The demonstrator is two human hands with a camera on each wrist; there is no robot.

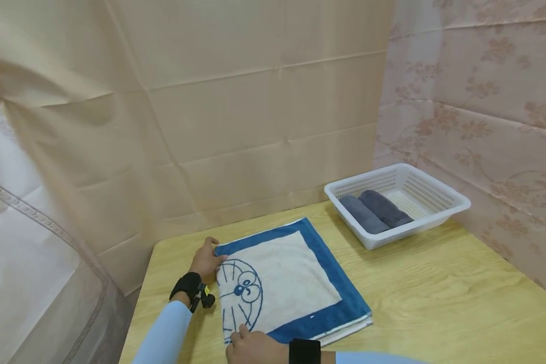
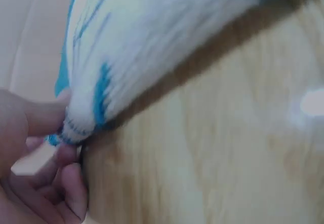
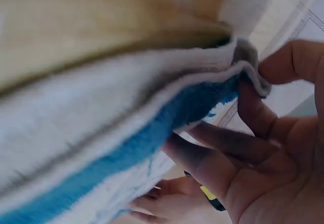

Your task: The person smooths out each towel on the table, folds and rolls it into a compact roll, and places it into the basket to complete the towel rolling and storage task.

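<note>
A folded white towel [image 1: 296, 268] with a blue border and a line-drawn cartoon face lies on the table. At its far left corner my left hand [image 1: 206, 260] pinches the edge; in the left wrist view thumb and fingers close on the stitched corner [image 2: 78, 127]. Along the near left corner, my right hand [image 1: 257, 348] pinches the layered edge between thumb and forefinger. The right wrist view shows the stacked white and blue layers [image 3: 167, 100] with the other fingers of that hand beneath or against them.
A white plastic basket [image 1: 437, 221] stands at the back right of the wooden table [image 1: 427, 293]. Two rolled grey towels [image 1: 366, 215] lie in its left part. Beige curtain [image 1: 264, 111] hangs behind, and a floral cloth [image 1: 491, 136] on the right.
</note>
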